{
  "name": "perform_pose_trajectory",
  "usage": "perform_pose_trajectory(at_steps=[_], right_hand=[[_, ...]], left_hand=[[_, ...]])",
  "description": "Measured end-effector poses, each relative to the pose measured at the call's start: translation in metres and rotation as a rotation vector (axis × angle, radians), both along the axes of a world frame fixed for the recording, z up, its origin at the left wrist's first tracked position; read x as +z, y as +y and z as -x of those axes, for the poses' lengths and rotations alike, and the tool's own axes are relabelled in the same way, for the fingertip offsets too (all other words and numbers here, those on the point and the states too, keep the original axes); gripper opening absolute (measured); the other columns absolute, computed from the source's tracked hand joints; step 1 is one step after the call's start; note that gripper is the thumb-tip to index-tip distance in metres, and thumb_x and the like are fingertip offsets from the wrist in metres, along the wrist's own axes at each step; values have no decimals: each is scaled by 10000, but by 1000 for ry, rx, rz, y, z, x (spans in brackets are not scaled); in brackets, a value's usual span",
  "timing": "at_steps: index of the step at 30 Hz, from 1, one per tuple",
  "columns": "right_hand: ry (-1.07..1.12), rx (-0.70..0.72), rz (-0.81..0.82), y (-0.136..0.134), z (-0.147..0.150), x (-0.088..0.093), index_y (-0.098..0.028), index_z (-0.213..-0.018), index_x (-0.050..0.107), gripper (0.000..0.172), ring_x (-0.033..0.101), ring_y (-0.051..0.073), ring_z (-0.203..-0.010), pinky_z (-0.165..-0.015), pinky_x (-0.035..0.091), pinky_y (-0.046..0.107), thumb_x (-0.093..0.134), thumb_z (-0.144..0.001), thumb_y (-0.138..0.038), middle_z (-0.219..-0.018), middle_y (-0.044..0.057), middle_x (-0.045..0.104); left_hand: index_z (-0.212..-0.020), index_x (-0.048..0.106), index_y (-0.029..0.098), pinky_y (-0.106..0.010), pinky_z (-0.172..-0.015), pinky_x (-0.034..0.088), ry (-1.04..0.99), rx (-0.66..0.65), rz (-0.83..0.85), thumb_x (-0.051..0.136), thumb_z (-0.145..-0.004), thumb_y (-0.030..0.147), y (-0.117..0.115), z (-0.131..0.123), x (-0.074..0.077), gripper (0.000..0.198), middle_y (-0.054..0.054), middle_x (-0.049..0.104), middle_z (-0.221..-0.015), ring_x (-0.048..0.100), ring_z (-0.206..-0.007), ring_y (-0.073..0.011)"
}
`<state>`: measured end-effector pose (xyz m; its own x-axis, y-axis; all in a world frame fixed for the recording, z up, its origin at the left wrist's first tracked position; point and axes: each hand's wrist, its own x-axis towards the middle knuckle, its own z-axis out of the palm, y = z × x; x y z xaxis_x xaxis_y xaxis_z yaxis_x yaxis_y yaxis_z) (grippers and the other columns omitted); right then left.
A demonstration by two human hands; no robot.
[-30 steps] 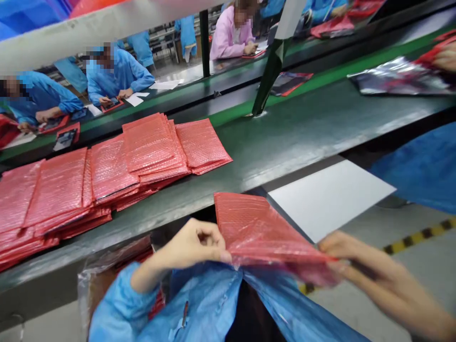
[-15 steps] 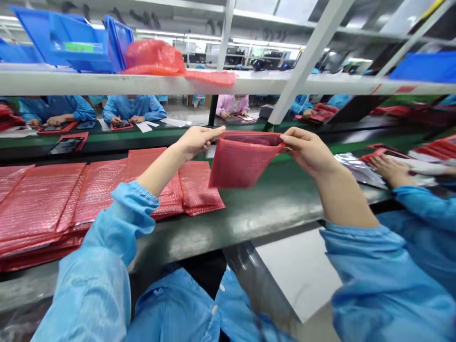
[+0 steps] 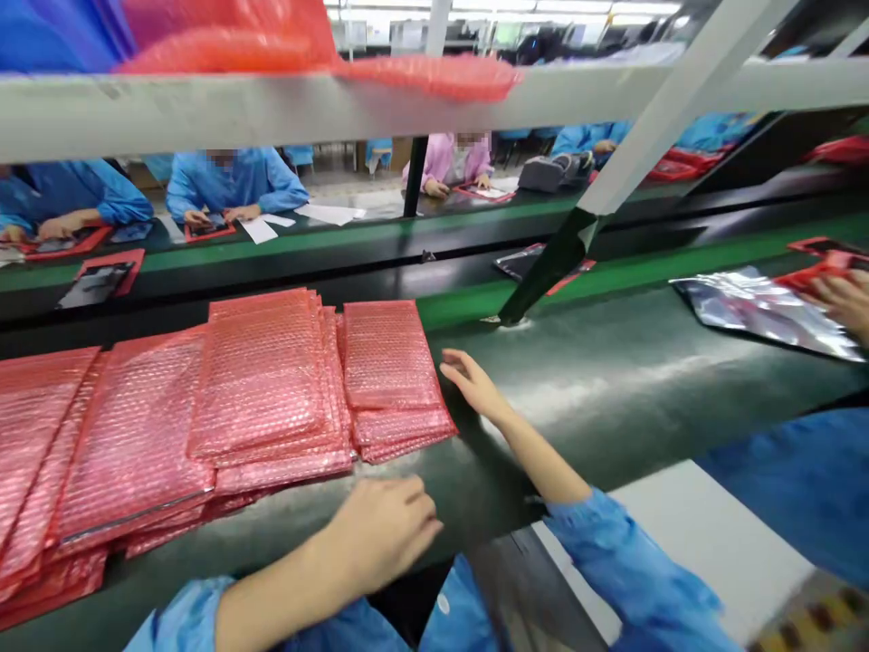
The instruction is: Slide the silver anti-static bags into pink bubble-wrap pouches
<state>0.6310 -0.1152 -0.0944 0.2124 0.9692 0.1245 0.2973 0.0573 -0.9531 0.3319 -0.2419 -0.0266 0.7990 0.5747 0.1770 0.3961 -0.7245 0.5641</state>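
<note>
My right hand is stretched out with its fingers apart, just right of a small stack of red bubble-wrap pouches. Nothing is in it. My left hand hovers low, over the near edge of the dark green bench, in front of the stacks. Its fingers are loosely bent and slightly blurred, with no object visible in them. Left of the small stack lies a taller pile of red bubble-wrap pouches, overlapping more pouches that spread to the left edge.
A slanted post meets the green bench ahead on the right. Farther right lie a silver bag and a co-worker's hand. A white shelf beam crosses above. People sit working across the bench.
Both hands have let go of the red pouch they held up, and it is no longer in the air. My hands have come down, and the view has tilted downward.
</note>
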Motion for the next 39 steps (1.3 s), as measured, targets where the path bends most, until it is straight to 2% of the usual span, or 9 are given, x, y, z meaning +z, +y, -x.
perform_pose_trajectory(at_steps=[2,5,9,13,21,24,29,33,39], right_hand=[[54,-3,135,47,0,4,-112,-1327,702,522,711,148,-947,-910,543,291,737,-969,-491,-1091,37,786],[-10,59,91,109,14,5,-49,-1211,715,538,654,78,-849,-890,508,240,565,-1044,-538,-929,-17,749],[-81,-24,-30,140,31,-12,-171,-941,699,494,571,123,-876,-887,513,246,572,-1040,-638,-886,-29,715],[-115,-92,-100,134,17,-18,-194,-889,677,504,573,170,-885,-888,517,313,541,-1058,-649,-876,5,668],[-330,-66,-231,110,17,31,-183,-997,763,483,604,185,-804,-813,528,339,556,-1087,-609,-873,29,685],[-398,-31,-153,111,22,24,-177,-1098,790,510,672,221,-904,-893,543,374,510,-1106,-604,-985,70,760],[-499,-213,-214,129,-15,-5,-163,-1255,762,592,689,278,-1157,-1052,515,440,373,-1130,-591,-1221,138,770],[-658,-164,-16,133,-34,-14,-179,-1151,780,500,707,249,-961,-884,520,359,441,-1100,-543,-1055,106,793],[-851,-72,116,135,-19,-15,-272,-1192,788,320,627,191,-743,-696,386,286,537,-1074,-432,-754,-11,687]], left_hand=[[-940,747,228,-323,-644,454,-10,-150,-52,720,-1039,364,-17,-31,-28,170,-66,722,-889,681,-716,-212],[-972,728,201,-321,-613,433,-9,-300,-117,684,-1060,367,-30,-70,-70,192,-61,722,-919,677,-726,-191],[-1066,693,194,-320,-620,442,13,-380,-117,589,-1101,302,-36,-88,-102,155,-32,713,-988,689,-807,-181],[-1014,692,193,-335,-619,463,-37,-368,-50,602,-1097,302,-40,-86,-99,164,-21,716,-973,691,-799,-175],[-868,685,186,-316,-561,453,-80,-352,-23,695,-1064,267,-44,-92,-90,212,-7,698,-853,704,-761,-163],[-891,693,187,-324,-562,462,-87,-348,-14,697,-1061,272,-46,-94,-95,190,-10,698,-864,701,-762,-170],[-955,706,196,-337,-614,495,-69,-345,-3,688,-1066,283,-45,-93,-97,142,-12,709,-894,698,-797,-177],[-965,686,190,-338,-644,498,-41,-366,-11,712,-1045,316,-43,-91,-100,151,-15,706,-907,698,-821,-187],[-972,630,207,-347,-660,493,-25,-357,-80,680,-1049,325,-36,-86,-109,150,2,691,-935,685,-808,-182]])
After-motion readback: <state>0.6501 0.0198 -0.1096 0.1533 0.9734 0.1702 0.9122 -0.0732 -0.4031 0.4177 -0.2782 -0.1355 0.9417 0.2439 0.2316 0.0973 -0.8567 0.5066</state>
